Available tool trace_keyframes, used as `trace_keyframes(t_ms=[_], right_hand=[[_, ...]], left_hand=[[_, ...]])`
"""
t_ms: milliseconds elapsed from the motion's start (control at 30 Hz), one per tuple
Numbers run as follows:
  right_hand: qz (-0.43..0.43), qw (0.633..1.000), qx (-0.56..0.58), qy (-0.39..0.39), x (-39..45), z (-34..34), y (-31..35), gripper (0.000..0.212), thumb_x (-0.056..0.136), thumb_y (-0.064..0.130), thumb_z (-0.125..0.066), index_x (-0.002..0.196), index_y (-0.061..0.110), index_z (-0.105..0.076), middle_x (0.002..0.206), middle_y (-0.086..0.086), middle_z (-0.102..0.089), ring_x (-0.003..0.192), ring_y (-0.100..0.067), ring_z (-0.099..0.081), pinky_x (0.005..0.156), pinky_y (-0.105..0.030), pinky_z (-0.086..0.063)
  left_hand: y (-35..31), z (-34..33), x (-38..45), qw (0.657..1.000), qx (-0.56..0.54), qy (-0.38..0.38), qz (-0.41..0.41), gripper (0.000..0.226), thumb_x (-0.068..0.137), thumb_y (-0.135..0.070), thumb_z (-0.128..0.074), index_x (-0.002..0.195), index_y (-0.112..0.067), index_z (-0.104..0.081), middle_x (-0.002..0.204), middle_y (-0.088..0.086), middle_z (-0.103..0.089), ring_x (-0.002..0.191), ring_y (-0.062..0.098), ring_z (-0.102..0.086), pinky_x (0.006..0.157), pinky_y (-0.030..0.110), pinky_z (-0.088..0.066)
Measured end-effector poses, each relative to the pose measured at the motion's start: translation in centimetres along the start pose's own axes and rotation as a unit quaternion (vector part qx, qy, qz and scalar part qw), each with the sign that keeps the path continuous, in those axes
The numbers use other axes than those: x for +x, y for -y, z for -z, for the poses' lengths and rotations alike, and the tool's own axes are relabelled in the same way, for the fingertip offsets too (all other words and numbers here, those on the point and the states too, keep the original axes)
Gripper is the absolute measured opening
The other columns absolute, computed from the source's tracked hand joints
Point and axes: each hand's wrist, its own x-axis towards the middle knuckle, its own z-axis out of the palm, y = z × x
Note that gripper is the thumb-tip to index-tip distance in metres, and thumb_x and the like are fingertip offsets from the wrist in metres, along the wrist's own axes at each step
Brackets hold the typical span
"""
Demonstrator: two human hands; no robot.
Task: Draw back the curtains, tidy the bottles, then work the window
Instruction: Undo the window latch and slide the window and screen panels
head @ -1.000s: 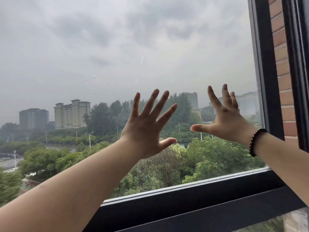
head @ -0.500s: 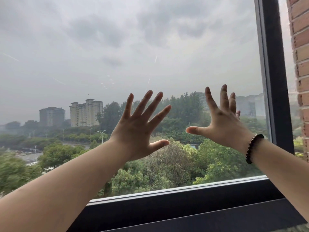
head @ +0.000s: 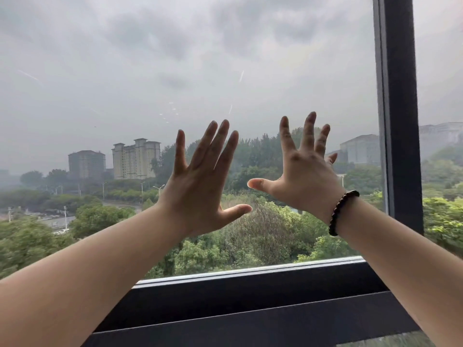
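Observation:
A large window pane (head: 175,71) in a dark frame (head: 400,121) fills the view, with sky, trees and buildings behind the glass. My left hand (head: 200,186) is held up flat at the glass near the middle, fingers spread, holding nothing. My right hand (head: 305,176) is up beside it to the right, fingers also spread, with a dark bead bracelet (head: 342,211) on the wrist. The two thumbs nearly meet. No curtains or bottles are in view.
The frame's dark bottom rail (head: 250,296) runs across the lower part of the view. To the right of the vertical frame bar, trees and a pale building (head: 441,136) show. A lower dark rail (head: 250,329) lies below.
The vertical frame bar has shifted left across the view and the brick wall at the right has gone out of sight. Both hands stayed spread on the pane and drew closer together.

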Motion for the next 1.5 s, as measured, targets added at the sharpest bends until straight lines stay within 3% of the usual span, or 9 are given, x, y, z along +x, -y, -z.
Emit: trace_keyframes(t_ms=[233,333,467,600,867,1067,1233,1367,1500], right_hand=[[0.01,1.0,-0.011,-0.023,-0.3,-1.3,3.7,0.121,0.067,0.082,-0.05,0.146,0.028,0.025,0.15,-0.016,0.036,0.138,-0.045,0.025,0.108,-0.069,-0.014],[0.028,0.999,-0.017,-0.027,-0.7,-1.8,4.8,0.116,0.069,0.084,-0.043,0.147,0.028,0.023,0.15,-0.015,0.036,0.138,-0.045,0.025,0.108,-0.069,-0.013],[0.068,0.996,0.032,-0.051,-1.5,-1.9,5.7,0.113,0.072,0.078,-0.049,0.149,0.028,0.016,0.15,-0.009,0.038,0.138,-0.034,0.032,0.11,-0.067,-0.009],[0.093,0.99,-0.004,-0.102,-1.5,-1.4,5.5,0.115,0.07,0.077,-0.053,0.151,0.026,0.012,0.151,-0.011,0.037,0.138,-0.034,0.032,0.111,-0.066,0.0],[0.114,0.991,-0.023,-0.063,0.3,-1.1,4.2,0.115,0.068,0.078,-0.051,0.149,0.03,0.016,0.151,-0.004,0.037,0.14,-0.028,0.03,0.114,-0.06,0.003],[0.13,0.988,-0.04,-0.077,0.7,-2.8,6.6,0.11,0.075,0.074,-0.051,0.15,0.026,0.014,0.152,-0.01,0.034,0.139,-0.034,0.029,0.113,-0.059,0.009],[0.13,0.987,-0.041,-0.088,0.6,-3.5,8.9,0.11,0.075,0.074,-0.05,0.15,0.024,0.013,0.152,-0.013,0.033,0.139,-0.037,0.029,0.113,-0.062,0.005],[0.135,0.986,-0.018,-0.096,0.6,-4.0,10.4,0.11,0.075,0.071,-0.054,0.151,0.024,0.009,0.154,-0.012,0.03,0.14,-0.036,0.028,0.113,-0.062,0.005],[0.143,0.984,0.01,-0.101,0.8,-4.6,11.9,0.111,0.074,0.068,-0.058,0.152,0.024,0.007,0.154,-0.011,0.029,0.14,-0.034,0.03,0.112,-0.061,0.008]], left_hand=[[1.3,-0.5,-1.1,0.999,0.012,0.044,0.008,0.121,0.072,-0.092,-0.025,0.155,-0.013,0.015,0.161,0.006,0.026,0.149,0.022,0.022,0.114,0.067,0.006],[3.3,-0.4,-2.3,0.999,0.026,0.047,0.006,0.118,0.072,-0.094,-0.02,0.156,-0.019,0.013,0.162,0.001,0.023,0.15,0.019,0.018,0.115,0.067,0.002],[5.4,-0.2,-3.8,0.998,0.029,0.051,0.002,0.116,0.072,-0.095,-0.022,0.157,-0.022,0.008,0.164,-0.002,0.017,0.151,0.017,0.011,0.117,0.064,-0.002],[7.2,0.0,-5.0,0.998,0.031,0.052,0.001,0.115,0.072,-0.095,-0.022,0.156,-0.024,0.012,0.163,-0.003,0.02,0.151,0.016,0.013,0.119,0.06,0.001],[10.6,0.9,-7.5,0.994,0.075,0.072,0.021,0.113,0.074,-0.095,-0.015,0.155,-0.023,0.018,0.162,-0.002,0.025,0.15,0.017,0.017,0.119,0.058,0.003],[10.9,1.3,-8.7,0.994,0.036,0.081,0.069,0.124,0.068,-0.093,-0.028,0.155,-0.015,0.016,0.159,0.002,0.032,0.148,0.02,0.025,0.116,0.059,0.014],[8.6,1.1,-7.8,0.996,-0.01,0.06,0.059,0.128,0.068,-0.09,-0.043,0.154,-0.017,0.018,0.157,0.005,0.036,0.146,0.024,0.03,0.115,0.06,0.016],[7.3,0.6,-6.4,0.998,-0.016,0.049,0.036,0.123,0.07,-0.093,-0.034,0.155,-0.019,0.015,0.159,0.004,0.032,0.147,0.023,0.027,0.116,0.063,0.009],[7.8,-0.1,-6.4,0.997,0.008,0.066,0.039,0.123,0.066,-0.097,-0.021,0.149,-0.022,0.029,0.156,0.002,0.039,0.144,0.023,0.034,0.116,0.062,0.011]])
